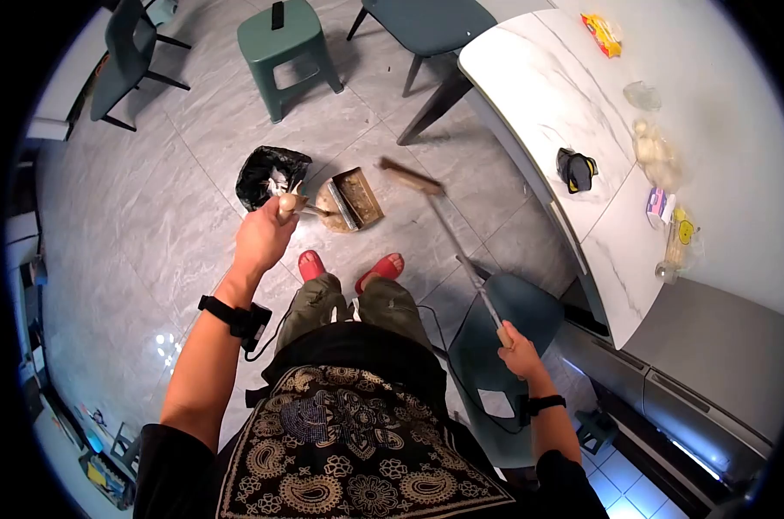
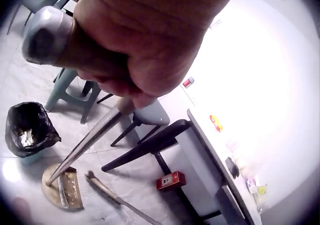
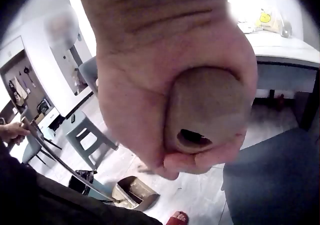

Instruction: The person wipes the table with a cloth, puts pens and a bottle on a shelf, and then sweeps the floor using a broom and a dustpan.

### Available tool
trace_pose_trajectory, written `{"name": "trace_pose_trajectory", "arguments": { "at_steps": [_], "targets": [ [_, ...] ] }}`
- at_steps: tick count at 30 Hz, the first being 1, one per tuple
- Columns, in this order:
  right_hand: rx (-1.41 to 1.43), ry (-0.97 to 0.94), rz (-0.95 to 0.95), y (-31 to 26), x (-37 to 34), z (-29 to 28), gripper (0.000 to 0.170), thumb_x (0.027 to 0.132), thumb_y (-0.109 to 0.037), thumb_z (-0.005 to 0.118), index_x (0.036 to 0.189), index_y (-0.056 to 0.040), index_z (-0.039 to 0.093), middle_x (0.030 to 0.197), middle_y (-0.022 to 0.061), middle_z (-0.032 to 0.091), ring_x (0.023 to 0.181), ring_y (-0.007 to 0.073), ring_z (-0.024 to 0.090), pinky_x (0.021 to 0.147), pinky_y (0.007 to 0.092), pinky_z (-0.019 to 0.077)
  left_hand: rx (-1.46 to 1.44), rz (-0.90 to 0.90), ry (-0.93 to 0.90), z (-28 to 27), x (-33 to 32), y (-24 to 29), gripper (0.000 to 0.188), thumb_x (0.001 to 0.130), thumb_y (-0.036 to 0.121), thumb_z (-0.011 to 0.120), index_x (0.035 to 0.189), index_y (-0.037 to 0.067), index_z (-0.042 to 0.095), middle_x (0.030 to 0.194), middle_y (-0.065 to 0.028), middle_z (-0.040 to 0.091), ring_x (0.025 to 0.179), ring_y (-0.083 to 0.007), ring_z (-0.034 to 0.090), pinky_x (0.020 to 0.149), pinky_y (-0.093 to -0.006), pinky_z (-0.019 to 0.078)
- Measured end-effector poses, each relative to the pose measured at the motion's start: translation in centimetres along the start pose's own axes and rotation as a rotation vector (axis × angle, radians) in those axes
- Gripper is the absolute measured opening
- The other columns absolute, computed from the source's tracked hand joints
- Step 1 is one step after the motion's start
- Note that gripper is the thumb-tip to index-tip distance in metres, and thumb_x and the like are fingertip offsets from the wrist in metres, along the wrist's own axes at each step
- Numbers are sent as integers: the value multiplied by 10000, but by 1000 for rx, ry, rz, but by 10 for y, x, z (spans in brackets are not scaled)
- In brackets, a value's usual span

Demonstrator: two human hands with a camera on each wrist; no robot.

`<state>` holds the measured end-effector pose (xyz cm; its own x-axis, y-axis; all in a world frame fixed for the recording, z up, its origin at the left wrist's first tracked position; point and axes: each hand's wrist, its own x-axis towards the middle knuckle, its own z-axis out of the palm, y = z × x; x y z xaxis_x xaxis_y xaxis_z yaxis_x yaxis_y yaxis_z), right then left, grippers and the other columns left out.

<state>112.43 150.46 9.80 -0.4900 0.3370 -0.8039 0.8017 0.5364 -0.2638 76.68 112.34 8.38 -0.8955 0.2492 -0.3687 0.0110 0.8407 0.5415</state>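
Observation:
In the head view my left hand [image 1: 266, 232] grips the end of the dustpan's long handle, seen close up in the left wrist view. The dustpan [image 1: 363, 192] lies on the floor with bits of debris in it, beside a bin [image 1: 258, 173] lined with a black bag. My right hand [image 1: 520, 353] holds the broom's handle [image 1: 470, 268] near its top end; the fingers wrap round that end [image 3: 207, 110] in the right wrist view. The broom head [image 1: 409, 176] is at the floor just right of the dustpan, slightly blurred.
A green stool [image 1: 281, 35] with a dark object on it stands ahead. Right of me are a marble-topped table [image 1: 539, 78] and a dark chair [image 1: 504, 324]. Another chair [image 1: 131, 65] stands far left. A red box [image 2: 171, 180] lies beneath the table.

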Motion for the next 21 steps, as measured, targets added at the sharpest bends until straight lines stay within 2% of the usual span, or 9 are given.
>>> {"name": "trace_pose_trajectory", "arguments": {
  "at_steps": [4,7,9,10,12,14,17,19,21],
  "targets": [
    [-33,-24,213,-44,51,19,749,791,-29,536,1476,-131,248,1229,286,549,1127,429,546,900,451,462,55,-23,-11,0,-1,0,269,829,294,644,982,78,596,851,-199,658,838,-404,620,707,-475,486],
    [-182,-184,265,-81,59,38,749,824,-24,515,1490,-141,194,1228,300,540,1122,438,542,877,483,469,79,-16,-15,-1,-2,-1,258,849,276,629,1028,92,599,863,-193,658,822,-399,619,689,-443,483],
    [-301,-262,198,-86,37,48,718,852,-44,517,1490,-144,203,1243,303,527,1133,438,531,903,478,460,68,-13,-11,0,-1,-1,266,847,282,631,1036,97,602,865,-195,657,828,-399,620,690,-446,483],
    [-422,-269,104,-71,34,56,722,828,-31,520,1483,-144,235,1255,286,528,1155,426,520,930,453,450,61,-15,-10,1,-2,-3,270,845,284,632,1040,100,603,866,-196,657,831,-399,621,691,-447,483],
    [-362,-220,-132,5,45,64,711,809,-31,528,1467,-140,283,1257,271,537,1154,419,525,938,437,444,54,-6,-7,2,-1,-6,273,844,282,634,1051,105,607,867,-191,661,833,-397,622,694,-445,485],
    [-142,-189,-21,-45,4,24,702,770,-41,561,1436,-140,365,1211,239,584,1109,355,579,909,387,455,65,-2,-7,0,-1,-6,264,838,275,633,1033,98,609,863,-193,661,836,-397,623,701,-453,487],
    [141,-177,168,-19,-15,10,706,763,-59,590,1432,-137,378,1170,206,615,1022,285,620,870,340,464,48,15,1,-3,0,-5,242,826,258,626,996,86,612,856,-203,658,848,-395,623,718,-469,489],
    [253,-166,281,-10,-28,8,737,775,-58,591,1457,-159,332,982,141,609,809,233,590,692,341,458,-16,73,2,-2,2,-13,243,824,248,622,1015,99,615,862,-200,658,860,-390,624,729,-464,491],
    [371,-158,395,-4,-40,12,770,786,-57,592,1482,-180,287,794,75,603,596,180,560,515,342,452,57,92,-86,-8,14,-21,269,817,241,625,1061,128,618,866,-198,658,868,-387,624,738,-458,492]
  ]
}}
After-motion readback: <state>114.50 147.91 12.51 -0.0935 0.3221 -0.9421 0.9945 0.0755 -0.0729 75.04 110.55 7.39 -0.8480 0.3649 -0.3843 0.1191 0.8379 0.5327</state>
